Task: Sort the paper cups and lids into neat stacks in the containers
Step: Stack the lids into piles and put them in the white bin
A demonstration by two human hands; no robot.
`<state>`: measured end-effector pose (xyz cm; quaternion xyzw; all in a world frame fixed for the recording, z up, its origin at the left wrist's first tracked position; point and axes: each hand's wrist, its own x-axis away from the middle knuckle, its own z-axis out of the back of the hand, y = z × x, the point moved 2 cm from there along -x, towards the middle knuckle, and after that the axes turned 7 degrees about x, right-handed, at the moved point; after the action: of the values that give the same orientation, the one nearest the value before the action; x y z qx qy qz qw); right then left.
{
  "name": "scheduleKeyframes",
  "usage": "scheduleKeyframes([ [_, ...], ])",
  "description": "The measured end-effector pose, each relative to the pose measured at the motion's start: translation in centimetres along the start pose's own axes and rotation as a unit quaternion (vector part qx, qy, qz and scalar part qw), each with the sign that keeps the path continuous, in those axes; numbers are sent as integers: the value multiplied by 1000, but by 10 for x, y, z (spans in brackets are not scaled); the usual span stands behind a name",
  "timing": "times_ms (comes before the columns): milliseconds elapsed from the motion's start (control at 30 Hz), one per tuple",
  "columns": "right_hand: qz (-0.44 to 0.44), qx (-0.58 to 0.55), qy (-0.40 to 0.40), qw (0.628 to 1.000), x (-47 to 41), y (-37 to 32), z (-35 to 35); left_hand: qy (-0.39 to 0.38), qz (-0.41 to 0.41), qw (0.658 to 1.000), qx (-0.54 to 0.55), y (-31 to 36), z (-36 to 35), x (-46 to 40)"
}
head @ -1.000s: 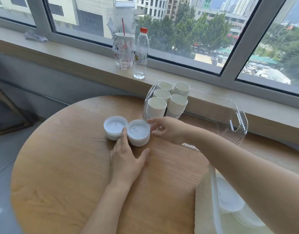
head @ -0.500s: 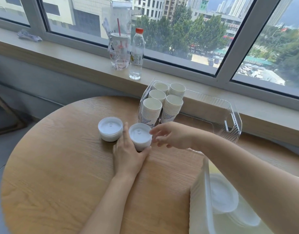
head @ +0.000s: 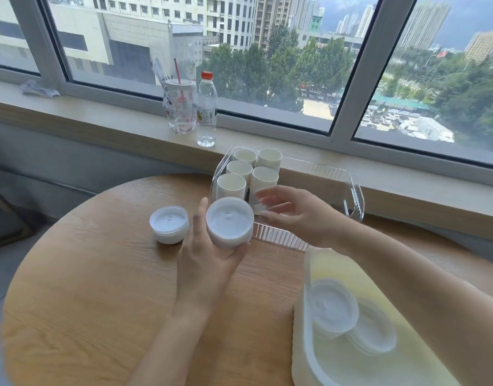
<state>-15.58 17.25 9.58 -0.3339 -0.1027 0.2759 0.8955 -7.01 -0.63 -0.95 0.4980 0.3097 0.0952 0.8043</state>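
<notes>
The left hand [head: 209,263] grips a short stack of white plastic lids [head: 230,222], thumb on the near right side and forefinger up the left side, holding it above the round wooden counter [head: 86,288]. The right hand [head: 298,215] hovers just right of that stack with fingers spread and relaxed, holding nothing, in front of the paper cups.

A second stack of white plastic lids [head: 169,224] sits on the counter just left of the held one, apart from it. At the far side of the counter a clear ribbed plastic container [head: 351,190] holds five stacks of white paper cups [head: 249,174], standing upright at its left end. At the near right, a pale yellow-white plastic bin [head: 303,344] holds more white lids [head: 334,310], one pile tilted against another; this part is blurred.

On the window sill [head: 100,126] beyond stand a clear plastic water bottle with a red cap [head: 206,110] and, just left of it, a clear lidded cup with a red straw [head: 180,105].
</notes>
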Motion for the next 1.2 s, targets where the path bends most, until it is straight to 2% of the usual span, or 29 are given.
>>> scheduleKeyframes([
  [133, 9, -148, -17, 989, 35, -8, 22, -44, -80, 995, 38, 53, 8, 9],
  [267, 9, -200, -32, 979, 76, -4, 41, -106, -114, 986, 52, 95, 5, 28],
  [500, -27, -258, -45, 965, 143, 22, 62, -181, -151, 971, 35, 131, -16, 68],
  [1000, -97, -377, -102, 915, 230, 83, 66, -335, -186, 923, 23, 146, -48, 112],
  [1200, -184, -386, -121, 896, 238, 106, 48, -351, -192, 916, -27, 139, -38, 115],
])
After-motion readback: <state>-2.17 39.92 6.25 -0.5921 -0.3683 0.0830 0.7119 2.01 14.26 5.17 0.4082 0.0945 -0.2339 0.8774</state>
